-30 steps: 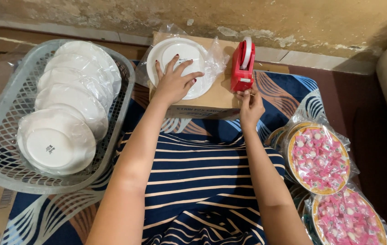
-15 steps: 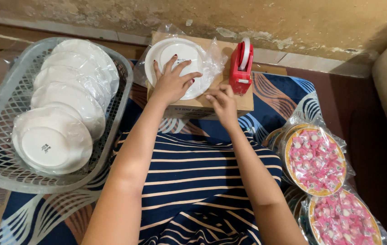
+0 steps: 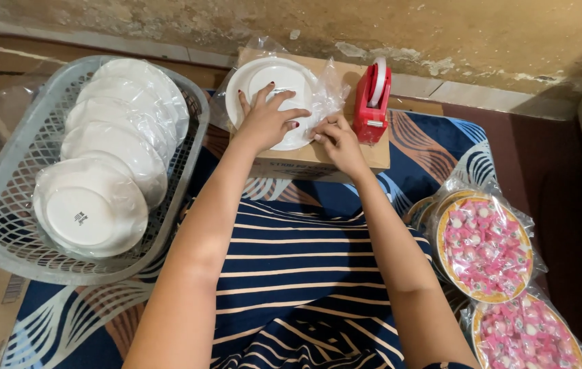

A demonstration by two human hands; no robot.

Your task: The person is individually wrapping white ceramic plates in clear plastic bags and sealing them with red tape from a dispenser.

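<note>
A white plate (image 3: 274, 76) wrapped in clear plastic lies upside down on a brown cardboard box (image 3: 318, 156). My left hand (image 3: 266, 117) rests flat on the plate with fingers spread, pressing it down. My right hand (image 3: 335, 140) is at the plate's right rim, fingers pinched on the loose plastic wrap (image 3: 328, 89). A red tape dispenser (image 3: 373, 101) with a white roll stands on the box just right of my right hand.
A grey plastic basket (image 3: 4, 184) at the left holds several wrapped white plates (image 3: 96, 205). Two wrapped round trays of pink sweets (image 3: 486, 246) lie at the right. A dark patterned cloth covers the floor; a wall runs along the back.
My right hand has moved left from below the tape dispenser to the plate's right rim and taken the plastic wrap. My left hand has stayed on the plate.
</note>
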